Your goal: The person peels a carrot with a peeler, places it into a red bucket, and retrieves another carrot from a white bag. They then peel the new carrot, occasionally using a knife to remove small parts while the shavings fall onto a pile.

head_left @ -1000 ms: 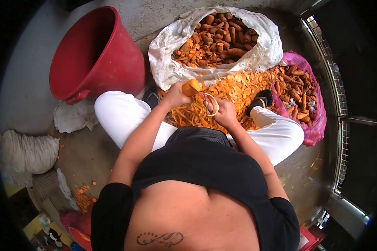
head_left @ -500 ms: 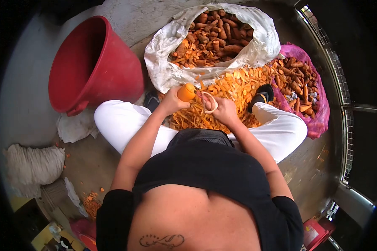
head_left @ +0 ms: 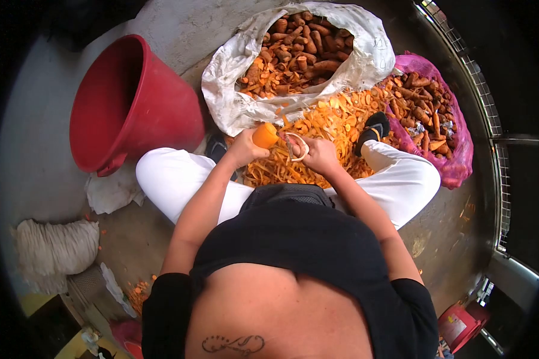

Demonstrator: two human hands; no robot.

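My left hand (head_left: 244, 149) is wrapped round a thick peeled orange carrot (head_left: 265, 136), its cut end pointing right. Just to the right, my right hand (head_left: 317, 154) is closed on a peeler with a cream-coloured looped handle (head_left: 300, 148). A small gap lies between the peeler and the carrot. Beneath both hands, a heap of orange peelings and slices (head_left: 335, 119) spreads between my legs. Beyond it stands an open white sack (head_left: 221, 90) of unpeeled carrots (head_left: 311, 45).
At the left a big red tub (head_left: 167, 107) lies tilted with its mouth to the left. A pink mesh bag (head_left: 461, 155) of carrots sits at the right, near a metal grating. White sacks (head_left: 57, 245) rest at the lower left, and a red bucket (head_left: 458, 326) at the lower right.
The view has shifted slightly, so the tub appears lower and the white sack further left. My hands still hold the carrot and the peeler in nearly the same place.
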